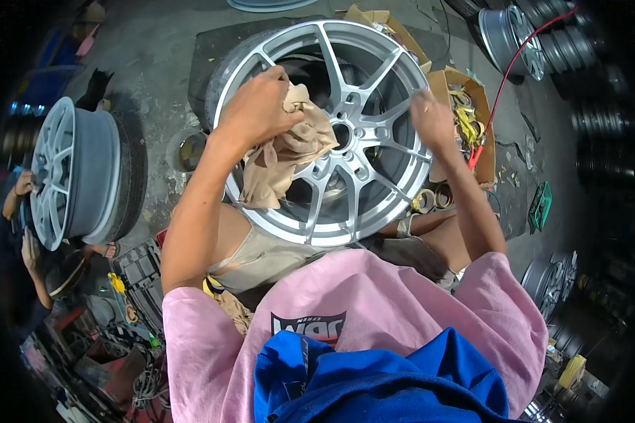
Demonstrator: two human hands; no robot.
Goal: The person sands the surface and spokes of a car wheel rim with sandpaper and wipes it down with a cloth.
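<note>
While the left hand (267, 106) clamps tan cloth (300, 144) over the wheel (353, 113), the right hand (434, 121) blurs, its grip impossible to tell.

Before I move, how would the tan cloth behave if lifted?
The tan cloth looks floppy, bunched at the left hand. It is probably light, judging by its thin-looking folds. Its loose lower end may drag over the silver spoked wheel.

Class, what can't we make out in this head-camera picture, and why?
In the head view:
Part of the silver wheel: hidden by the tan cloth and left hand.
Right hand: blurred, so whether it touches the wheel is unclear.
Rim at the top: mostly cut off by the picture's edge.
</note>
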